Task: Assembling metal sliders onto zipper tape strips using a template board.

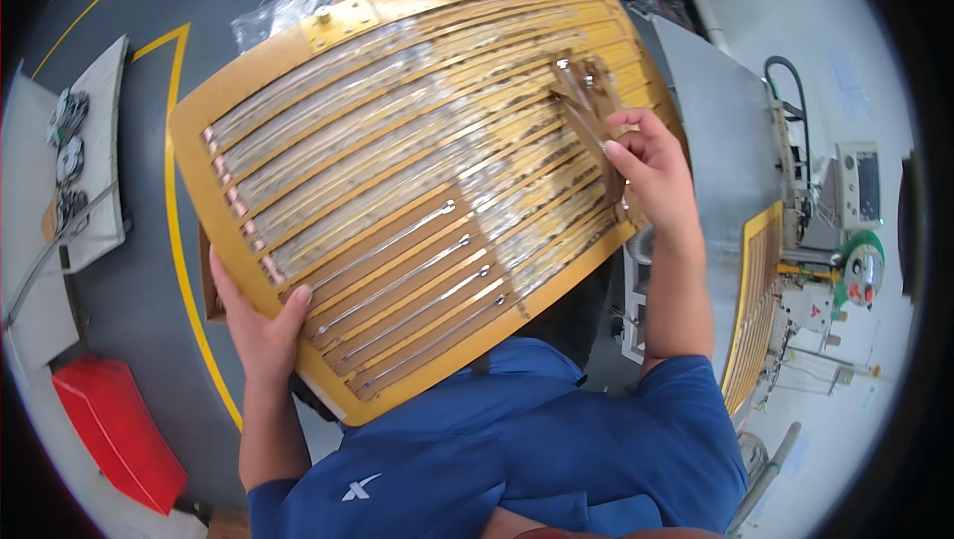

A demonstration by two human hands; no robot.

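Note:
I hold a large yellow slotted board (298,52) tilted up in front of me. Long grooves run across it, most filled with clear plastic strips (397,132); several near its lower edge hold thin metal rods (397,286). My left hand (260,325) grips the board's lower left edge, thumb on its face. My right hand (651,176) is at the board's right side, fingers pinching a brown hinged flap (588,102) with metal clips that lies over the grooves.
A second yellow slotted board (752,301) leans at the right beside a grey machine table (730,132). A red bin (117,430) sits on the grey floor at lower left. A white bench (99,112) with small parts stands at left, by yellow floor lines.

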